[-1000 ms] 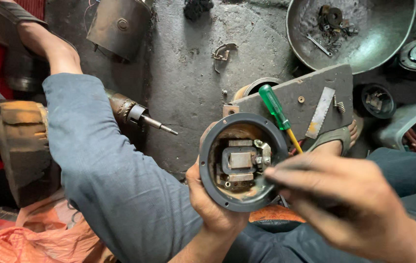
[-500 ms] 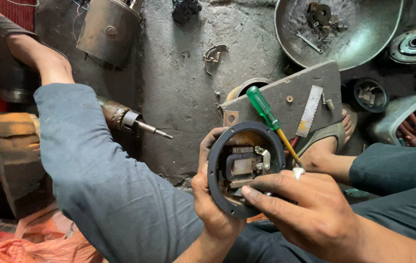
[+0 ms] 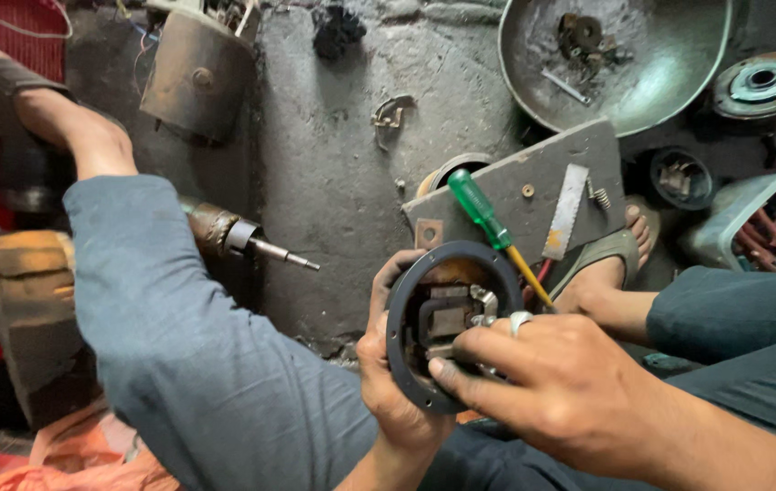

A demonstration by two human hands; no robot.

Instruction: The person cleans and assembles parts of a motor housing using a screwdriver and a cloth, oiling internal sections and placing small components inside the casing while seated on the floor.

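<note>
By the floor's far edge, the big metal bowl (image 3: 624,82) holds scrap bits; nearer, your left hand (image 3: 388,382) grips the round black housing (image 3: 447,327) over your lap, your right hand (image 3: 560,382) fingers pinching inside it

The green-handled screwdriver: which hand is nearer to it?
Right. The right hand lies just below the green-handled screwdriver, near its yellow shaft; the left hand grips the round housing's far rim.

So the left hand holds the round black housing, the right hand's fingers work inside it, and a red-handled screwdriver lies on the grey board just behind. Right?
Not quite: the head view shows the screwdriver on the grey board has a green handle, not red. The rest holds: the left hand grips the round black housing, and the right hand has its fingers inside it.
</note>
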